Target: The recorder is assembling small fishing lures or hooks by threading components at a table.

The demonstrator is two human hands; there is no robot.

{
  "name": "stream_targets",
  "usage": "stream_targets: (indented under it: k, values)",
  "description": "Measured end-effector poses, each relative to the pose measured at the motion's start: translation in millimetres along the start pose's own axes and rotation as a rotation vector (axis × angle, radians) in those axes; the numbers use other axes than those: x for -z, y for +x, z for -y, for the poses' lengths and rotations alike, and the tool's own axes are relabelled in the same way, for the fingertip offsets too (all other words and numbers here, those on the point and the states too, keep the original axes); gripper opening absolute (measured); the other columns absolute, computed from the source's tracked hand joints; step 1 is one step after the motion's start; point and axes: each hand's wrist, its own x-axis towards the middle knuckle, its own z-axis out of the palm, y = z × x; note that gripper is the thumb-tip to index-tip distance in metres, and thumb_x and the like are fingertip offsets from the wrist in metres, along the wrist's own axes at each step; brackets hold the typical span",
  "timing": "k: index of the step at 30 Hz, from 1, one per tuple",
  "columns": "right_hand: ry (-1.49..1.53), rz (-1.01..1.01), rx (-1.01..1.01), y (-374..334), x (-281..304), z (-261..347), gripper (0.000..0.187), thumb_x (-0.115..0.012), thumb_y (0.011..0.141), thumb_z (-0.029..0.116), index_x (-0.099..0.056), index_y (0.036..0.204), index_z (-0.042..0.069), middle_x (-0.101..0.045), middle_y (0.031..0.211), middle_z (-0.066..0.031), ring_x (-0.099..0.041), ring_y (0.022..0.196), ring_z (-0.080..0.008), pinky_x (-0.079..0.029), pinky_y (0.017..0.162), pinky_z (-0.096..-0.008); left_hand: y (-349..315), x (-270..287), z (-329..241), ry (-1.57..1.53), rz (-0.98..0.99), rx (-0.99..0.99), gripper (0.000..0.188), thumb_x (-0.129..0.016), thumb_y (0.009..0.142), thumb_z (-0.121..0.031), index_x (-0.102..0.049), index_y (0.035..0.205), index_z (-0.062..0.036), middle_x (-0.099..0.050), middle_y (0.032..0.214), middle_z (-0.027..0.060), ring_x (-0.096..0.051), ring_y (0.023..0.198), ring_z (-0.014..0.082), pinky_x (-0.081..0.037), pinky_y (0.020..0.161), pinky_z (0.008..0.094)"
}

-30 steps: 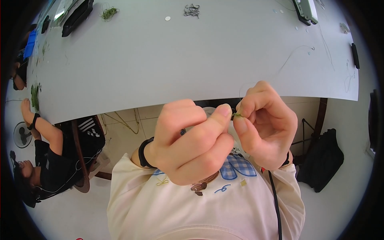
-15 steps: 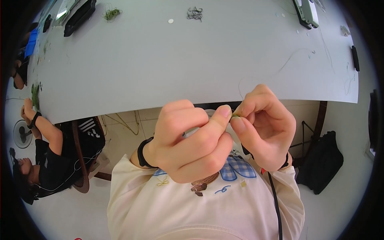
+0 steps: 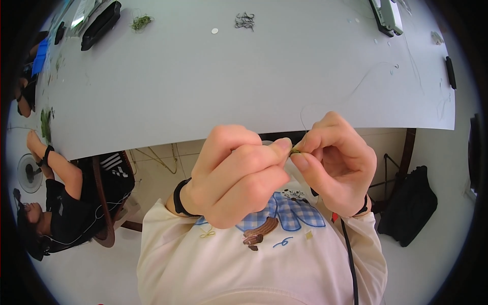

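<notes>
Over my lap, just off the table's near edge, both hands meet fingertip to fingertip. A small green strand-like piece (image 3: 295,151) sits between them, mostly covered by the fingers. My right hand (image 3: 339,161) pinches it between thumb and forefinger. My left hand (image 3: 235,175) is curled, its thumb and forefinger closed at the left end of the green piece. From the right fingertips a thin clear line (image 3: 302,113) runs up onto the table, toward a tiny hook-like end (image 3: 396,66) at the right.
On the grey table (image 3: 203,86) lie a heap of small dark hooks (image 3: 244,21), a white disc (image 3: 214,31), a green tangle (image 3: 142,22), a black case (image 3: 101,25) and a stapler (image 3: 387,18). Another person (image 3: 66,190) sits at the left. A black bag (image 3: 409,206) is at the right.
My left hand has turned slightly, and its fingers have closed in further. The green piece has moved slightly left and down. My right hand has barely moved.
</notes>
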Motion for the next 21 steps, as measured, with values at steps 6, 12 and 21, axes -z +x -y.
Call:
stream_targets:
  k: [6, 12, 21]
  values:
    - [-0.030, -0.014, 0.004, 0.5, -0.6, 1.1, 0.014, -0.059, 0.063, -0.007, -0.055, 0.074, 0.001, -0.048, 0.068, -0.0023, -0.041, 0.051, -0.0061, -0.032, 0.043, -0.0185, 3.1, 2.8, -0.1, 0.050, 0.061, -0.088, 0.022, -0.056, 0.042, -0.003, -0.051, 0.064, 0.0011, -0.058, 0.071, 0.0128, -0.043, 0.053, 0.0189, -0.031, 0.039, 0.0219]
    - [-0.015, -0.020, -0.041, 0.6, -0.5, 2.2, 0.014, -0.059, 0.063, -0.007, -0.055, 0.073, 0.002, -0.047, 0.067, -0.0016, -0.041, 0.050, -0.0057, -0.032, 0.043, -0.0184, 2.4, 0.9, -3.4, 0.032, 0.060, 0.025, 0.017, -0.056, 0.048, 0.000, -0.051, 0.065, 0.0010, -0.056, 0.068, 0.0116, -0.043, 0.053, 0.0195, -0.033, 0.039, 0.0233]
    - [-0.095, 0.006, -0.020, 0.3, 1.1, 0.2, 0.011, -0.059, 0.066, -0.005, -0.055, 0.073, 0.002, -0.046, 0.065, -0.0012, -0.041, 0.048, -0.0064, -0.033, 0.043, -0.0192, 6.5, 5.0, -7.7, -0.178, 0.119, 0.263, 0.028, -0.060, 0.041, 0.010, -0.047, 0.063, -0.0019, -0.054, 0.070, 0.0094, -0.042, 0.055, 0.0209, -0.032, 0.040, 0.0247]
